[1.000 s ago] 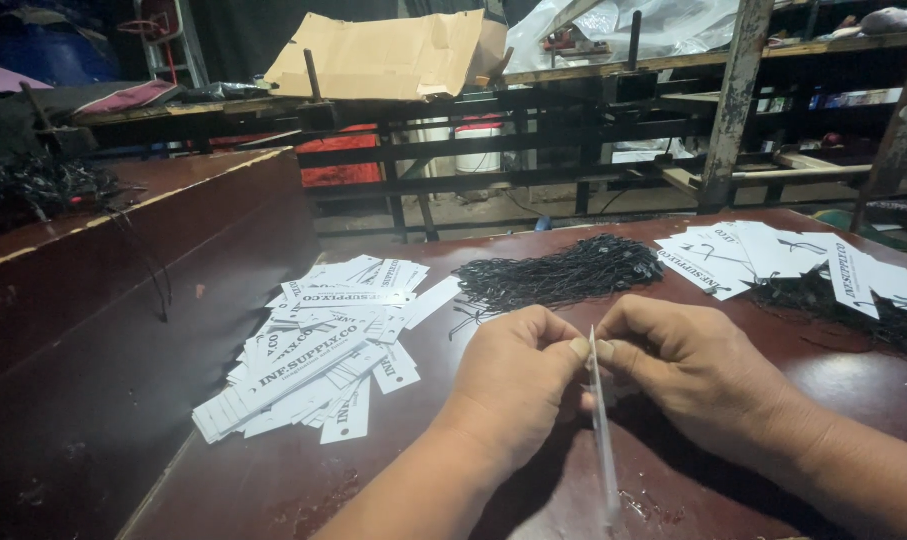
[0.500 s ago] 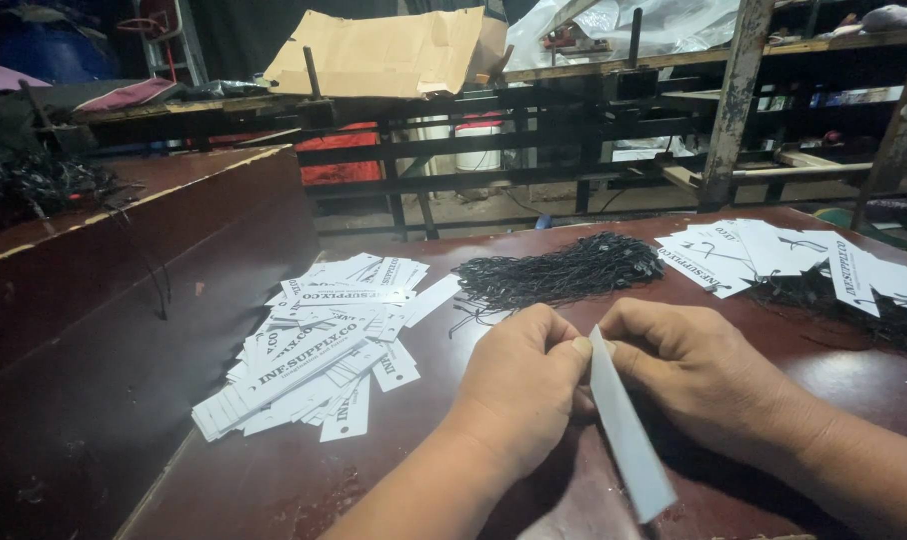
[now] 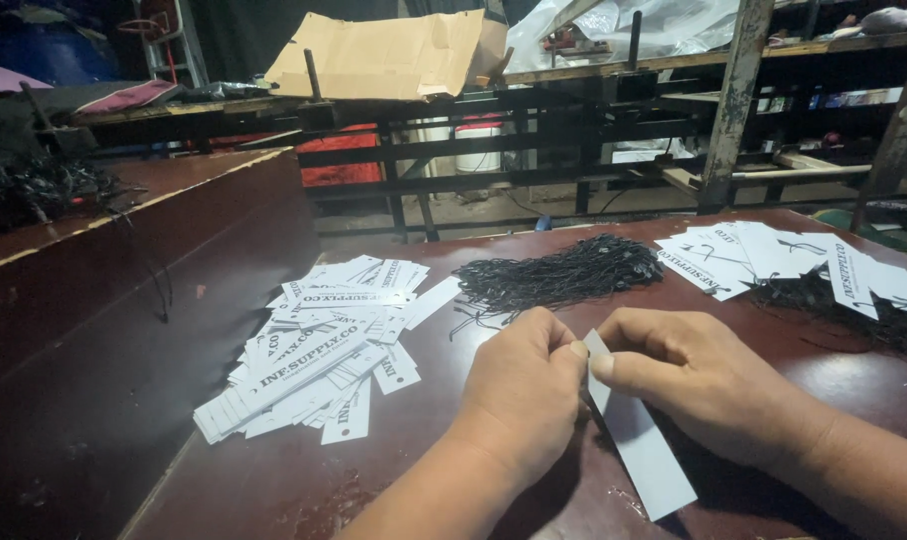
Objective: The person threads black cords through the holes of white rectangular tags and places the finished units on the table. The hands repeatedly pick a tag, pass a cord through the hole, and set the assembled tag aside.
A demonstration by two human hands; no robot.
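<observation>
- The left hand (image 3: pixel 519 395) rests on the dark red table (image 3: pixel 434 440) near its front edge, fingers curled in, thumb and forefinger pinched on the top end of a white paper tag (image 3: pixel 639 435).
- The right hand (image 3: pixel 699 375) meets it from the other side, its thumb and forefinger closed on the same end of the tag, so both hands hold it together.
- The tag is a long narrow strip; it slants down from the fingertips toward the front edge of the table, its plain side up.
- A thin dark string (image 3: pixel 592 412) shows just under the left thumb, against the tag; I cannot tell how it is fastened.
- Left of the hands, toward the table's left edge, lies a loose heap of printed tags (image 3: pixel 319 350), overlapping one another.
- Beyond the hands, toward the middle of the far edge, lies a bundle of black strings (image 3: pixel 559 275).
- At the far right corner more white tags (image 3: pixel 774 255) lie spread over another tangle of black strings (image 3: pixel 874 320).
- Behind the table stand dark metal racks (image 3: pixel 534 140), with a flattened cardboard sheet (image 3: pixel 384 55) on top.
</observation>
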